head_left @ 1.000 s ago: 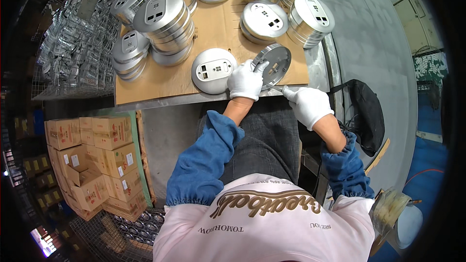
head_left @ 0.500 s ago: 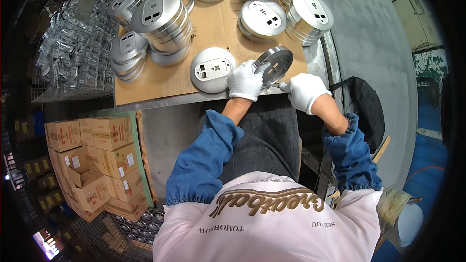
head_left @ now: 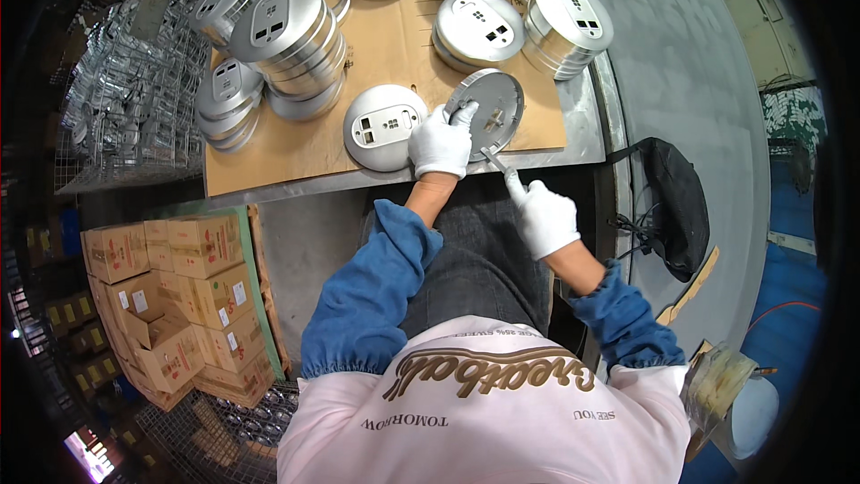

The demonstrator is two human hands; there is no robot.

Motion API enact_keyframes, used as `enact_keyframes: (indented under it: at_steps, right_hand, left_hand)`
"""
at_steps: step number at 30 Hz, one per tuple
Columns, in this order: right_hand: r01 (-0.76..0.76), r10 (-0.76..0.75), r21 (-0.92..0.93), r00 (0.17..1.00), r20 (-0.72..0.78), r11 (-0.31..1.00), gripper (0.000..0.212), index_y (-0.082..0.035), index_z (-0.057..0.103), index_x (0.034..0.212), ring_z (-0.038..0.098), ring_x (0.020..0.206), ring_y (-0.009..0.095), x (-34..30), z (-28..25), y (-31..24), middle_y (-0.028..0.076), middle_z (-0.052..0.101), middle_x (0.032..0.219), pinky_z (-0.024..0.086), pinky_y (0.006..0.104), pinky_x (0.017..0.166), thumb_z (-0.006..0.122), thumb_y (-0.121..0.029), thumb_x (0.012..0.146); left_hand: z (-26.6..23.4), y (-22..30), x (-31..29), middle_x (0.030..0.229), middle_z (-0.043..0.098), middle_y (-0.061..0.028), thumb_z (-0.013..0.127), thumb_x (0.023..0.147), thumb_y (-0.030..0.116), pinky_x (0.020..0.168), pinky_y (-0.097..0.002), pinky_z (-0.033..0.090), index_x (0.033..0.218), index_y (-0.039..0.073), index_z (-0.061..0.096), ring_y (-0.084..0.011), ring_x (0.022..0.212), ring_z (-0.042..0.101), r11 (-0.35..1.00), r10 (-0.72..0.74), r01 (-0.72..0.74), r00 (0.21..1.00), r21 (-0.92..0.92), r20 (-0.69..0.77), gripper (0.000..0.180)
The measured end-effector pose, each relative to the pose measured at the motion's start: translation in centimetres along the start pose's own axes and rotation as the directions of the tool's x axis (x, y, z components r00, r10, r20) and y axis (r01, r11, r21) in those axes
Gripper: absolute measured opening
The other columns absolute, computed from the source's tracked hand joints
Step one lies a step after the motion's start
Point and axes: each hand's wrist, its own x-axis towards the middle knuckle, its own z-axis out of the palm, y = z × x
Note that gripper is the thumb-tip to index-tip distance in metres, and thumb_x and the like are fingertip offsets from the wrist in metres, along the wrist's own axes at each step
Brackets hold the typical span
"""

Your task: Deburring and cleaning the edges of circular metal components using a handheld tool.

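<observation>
Round grey metal housing [head_left: 507, 108] stands tilted at the near edge of the surface [head_left: 578, 154], hollow side toward the person. At its eight o'clock the left hand [head_left: 440, 142] pinches the rim, covering that part. At five o'clock the right hand [head_left: 545, 218] grips a thin metal tool [head_left: 493, 159], its tip by the lower rim; contact is unclear. Clockwise around the housing: a domed disc [head_left: 381, 128] at nine, crowding the left hand; a tall stack [head_left: 291, 49] at ten; paired discs [head_left: 479, 29] at twelve; another stack [head_left: 573, 22] at one; a black bag [head_left: 676, 211] at four.
</observation>
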Motion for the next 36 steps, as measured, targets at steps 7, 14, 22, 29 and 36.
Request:
enact_keyframes:
  at_steps: [7, 14, 22, 29, 36]
  right_hand:
    - [0.005, 0.105, 0.333, 0.945, -0.311, 0.943, 0.055, -0.012, 0.05, 0.128, 0.057, 0.056, 0.026, -0.1, 3.5, 1.7, 0.01, 0.054, 0.069, 0.048, 0.0359, 0.051, 0.061, -0.006, 0.074]
    - [-0.033, 0.644, 0.999, 0.764, 0.042, -0.025, 0.058, 0.0, 0.042, 0.133, 0.044, 0.044, 0.004, 1.9, 0.8, 1.1, 0.001, 0.054, 0.068, 0.036, 0.0183, 0.039, 0.066, -0.009, 0.081]
    - [0.137, 0.669, 0.99, 0.733, -0.123, 0.032, 0.053, -0.001, 0.046, 0.129, 0.045, 0.044, 0.004, 2.8, -0.1, 3.6, 0.002, 0.057, 0.069, 0.037, 0.0183, 0.038, 0.064, -0.003, 0.079]
    - [0.107, 0.554, 0.864, 0.727, -0.405, 0.491, 0.057, -0.003, 0.045, 0.131, 0.059, 0.078, 0.014, 3.6, -1.0, 5.6, 0.009, 0.064, 0.093, 0.048, 0.0268, 0.074, 0.065, -0.002, 0.078]
    - [0.139, 0.263, 0.628, 0.824, -0.502, 0.766, 0.047, -0.009, 0.049, 0.129, 0.061, 0.083, 0.022, 0.5, -2.9, 6.3, 0.015, 0.061, 0.095, 0.048, 0.0296, 0.077, 0.06, -0.006, 0.083]
  left_hand:
    - [-1.1, 1.4, -0.4, 0.075, 0.066, -0.0181, 0.068, 0.078, 0.041, 0.066, -0.0357, 0.049, 0.091, 0.001, 0.067, -0.0309, 0.07, 0.064, 0.993, -0.12, 0.119, 0.991, 0.014, 0.053, 0.041]
    - [0.6, 1.3, -2.8, 0.074, 0.067, -0.0063, 0.066, 0.084, 0.03, 0.058, -0.0269, 0.045, 0.094, -0.004, 0.065, -0.0102, 0.064, 0.057, 0.729, -0.188, 0.255, 0.967, -0.636, 0.171, 0.036]
    - [-1.2, 1.9, -2.0, 0.087, 0.066, -0.0054, 0.07, 0.081, 0.02, 0.062, -0.0233, 0.049, 0.098, -0.003, 0.064, -0.0088, 0.071, 0.059, 0.654, 0.063, 0.312, 0.886, -0.69, 0.46, 0.029]
    - [-1.1, 2.4, 0.0, 0.078, 0.069, -0.0085, 0.074, 0.076, 0.031, 0.061, -0.0267, 0.05, 0.089, -0.001, 0.068, -0.0111, 0.064, 0.062, 0.915, 0.137, 0.077, 0.863, -0.395, 0.486, 0.036]
    - [0.6, 1.9, -0.5, 0.079, 0.069, -0.0119, 0.073, 0.078, 0.028, 0.064, -0.0265, 0.05, 0.09, -0.003, 0.067, -0.0116, 0.068, 0.063, 0.938, -0.005, 0.072, 0.981, -0.339, 0.195, 0.034]
